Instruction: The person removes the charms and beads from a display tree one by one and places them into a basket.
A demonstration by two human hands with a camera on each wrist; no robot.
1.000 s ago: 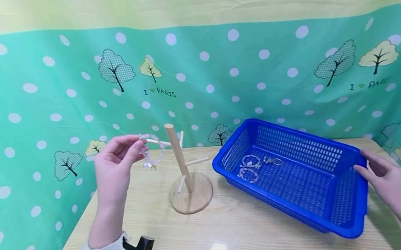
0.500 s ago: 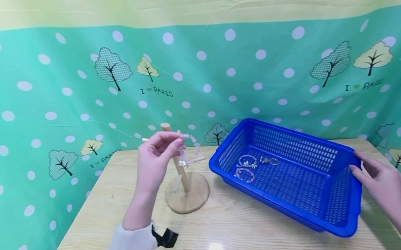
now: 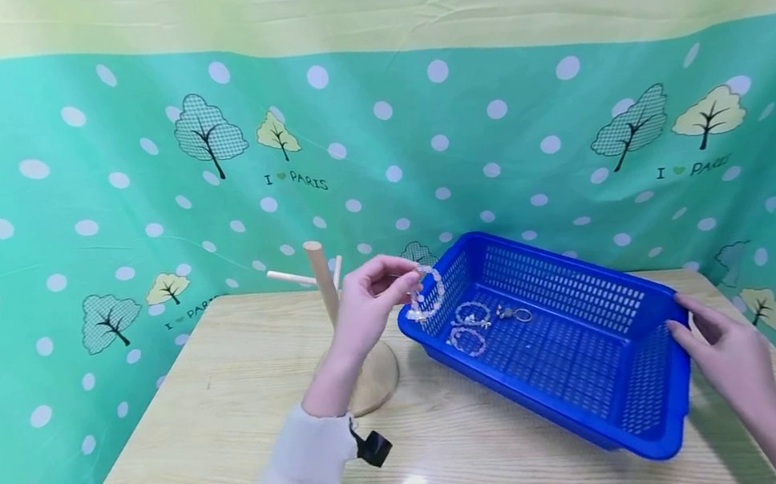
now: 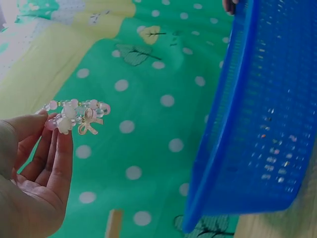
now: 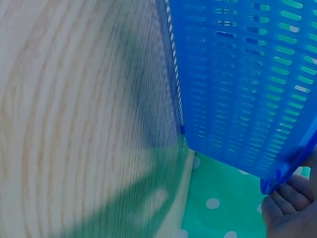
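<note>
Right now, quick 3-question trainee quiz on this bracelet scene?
1. True or false: the left hand pinches a beaded bracelet.
2. What does the right hand touch? A) wooden peg stand B) blue basket C) backdrop
3. Fill in: the bracelet hangs over the basket's ___ end, the one by the stand.

Key:
1. True.
2. B, the blue basket, at its right rim.
3. Left, beside the wooden peg stand.

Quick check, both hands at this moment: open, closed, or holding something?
Left hand: pinches a pale beaded bracelet above the blue plastic mesh basket.
Right hand: fingers rest on the basket's near end rim; whether they grip it cannot be told.
</note>
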